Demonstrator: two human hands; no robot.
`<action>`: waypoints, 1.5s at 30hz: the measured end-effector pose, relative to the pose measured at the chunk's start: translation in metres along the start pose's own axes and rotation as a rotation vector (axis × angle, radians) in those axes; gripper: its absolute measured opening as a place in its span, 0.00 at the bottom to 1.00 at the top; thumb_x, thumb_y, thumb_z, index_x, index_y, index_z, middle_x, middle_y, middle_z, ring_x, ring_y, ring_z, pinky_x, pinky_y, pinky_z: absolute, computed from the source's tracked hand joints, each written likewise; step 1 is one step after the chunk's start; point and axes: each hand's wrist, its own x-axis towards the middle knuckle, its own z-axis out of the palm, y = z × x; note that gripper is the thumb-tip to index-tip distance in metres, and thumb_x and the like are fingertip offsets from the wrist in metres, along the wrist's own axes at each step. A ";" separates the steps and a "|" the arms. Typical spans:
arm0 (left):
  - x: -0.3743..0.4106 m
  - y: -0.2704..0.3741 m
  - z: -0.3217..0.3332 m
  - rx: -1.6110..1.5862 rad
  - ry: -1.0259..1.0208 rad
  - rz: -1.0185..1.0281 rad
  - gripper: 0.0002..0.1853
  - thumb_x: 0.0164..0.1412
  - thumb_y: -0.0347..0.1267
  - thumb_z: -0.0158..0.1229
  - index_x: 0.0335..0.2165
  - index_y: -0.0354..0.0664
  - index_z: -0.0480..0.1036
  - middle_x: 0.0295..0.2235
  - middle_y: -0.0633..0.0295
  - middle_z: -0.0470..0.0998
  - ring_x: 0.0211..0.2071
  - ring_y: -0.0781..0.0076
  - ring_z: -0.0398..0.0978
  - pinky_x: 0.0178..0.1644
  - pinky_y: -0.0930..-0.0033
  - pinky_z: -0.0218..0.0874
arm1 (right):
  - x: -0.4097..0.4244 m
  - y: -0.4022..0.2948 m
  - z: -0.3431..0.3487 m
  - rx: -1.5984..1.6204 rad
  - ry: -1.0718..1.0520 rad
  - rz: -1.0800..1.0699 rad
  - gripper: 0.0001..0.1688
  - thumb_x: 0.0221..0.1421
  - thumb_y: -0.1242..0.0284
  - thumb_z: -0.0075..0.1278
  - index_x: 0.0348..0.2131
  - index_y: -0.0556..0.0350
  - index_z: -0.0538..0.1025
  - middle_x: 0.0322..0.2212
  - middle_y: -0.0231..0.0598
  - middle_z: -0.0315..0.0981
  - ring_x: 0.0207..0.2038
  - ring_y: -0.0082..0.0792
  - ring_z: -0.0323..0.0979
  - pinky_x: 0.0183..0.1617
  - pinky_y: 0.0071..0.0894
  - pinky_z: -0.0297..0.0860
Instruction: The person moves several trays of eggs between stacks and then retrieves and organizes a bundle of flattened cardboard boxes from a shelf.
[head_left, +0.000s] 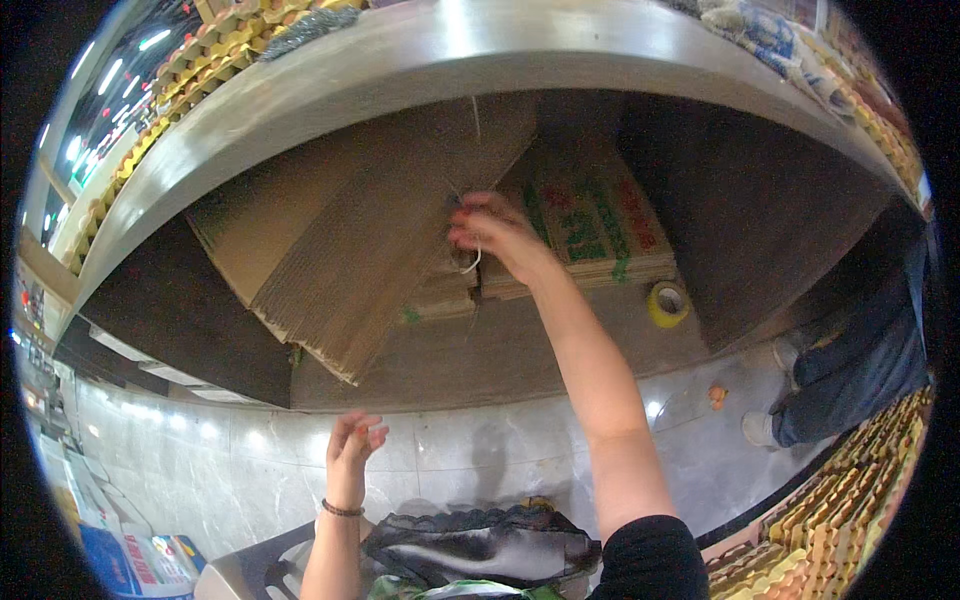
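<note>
My right hand (491, 225) reaches under the metal counter, its fingers blurred near the edge of a stack of flat cardboard sheets (360, 247). A white string (474, 261) hangs by the fingers; whether they grip it is unclear. Low at the left, my left hand (356, 439) is raised over the floor with curled, parted fingers and nothing in it. Beyond the right hand lie flat cardboard pieces with red and green print (592, 225). A roll of yellow-edged tape (667, 304) stands on the shelf to their right.
Egg trays line the metal counter (525, 71) above, beside a shiny mesh bundle (311, 34). More stacked egg trays (825, 495) stand at lower right. Another person's legs (855, 390) are at the right, near a small brownish thing (718, 397) on the tiled floor.
</note>
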 end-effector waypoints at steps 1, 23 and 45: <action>0.004 0.009 0.009 -0.019 -0.014 0.017 0.20 0.65 0.32 0.51 0.52 0.33 0.64 0.45 0.50 0.75 0.41 0.62 0.76 0.49 0.65 0.68 | -0.001 -0.002 0.001 -0.108 -0.092 0.113 0.11 0.57 0.71 0.55 0.39 0.57 0.74 0.30 0.38 0.77 0.33 0.36 0.78 0.37 0.35 0.73; -0.084 -0.036 -0.096 -0.053 0.220 -0.178 0.16 0.64 0.35 0.55 0.46 0.34 0.72 0.40 0.52 0.78 0.39 0.63 0.76 0.43 0.66 0.68 | 0.108 -0.064 -0.005 -0.512 0.213 -0.216 0.30 0.51 0.67 0.63 0.50 0.63 0.70 0.46 0.47 0.73 0.46 0.41 0.72 0.54 0.38 0.67; 0.017 0.090 -0.095 -0.704 -0.060 0.235 0.32 0.66 0.52 0.50 0.53 0.34 0.64 0.52 0.47 0.69 0.58 0.54 0.64 0.60 0.56 0.58 | -0.044 -0.079 0.023 -0.414 -0.134 -0.290 0.05 0.57 0.74 0.45 0.31 0.53 0.73 0.32 0.31 0.72 0.38 0.25 0.69 0.51 0.28 0.61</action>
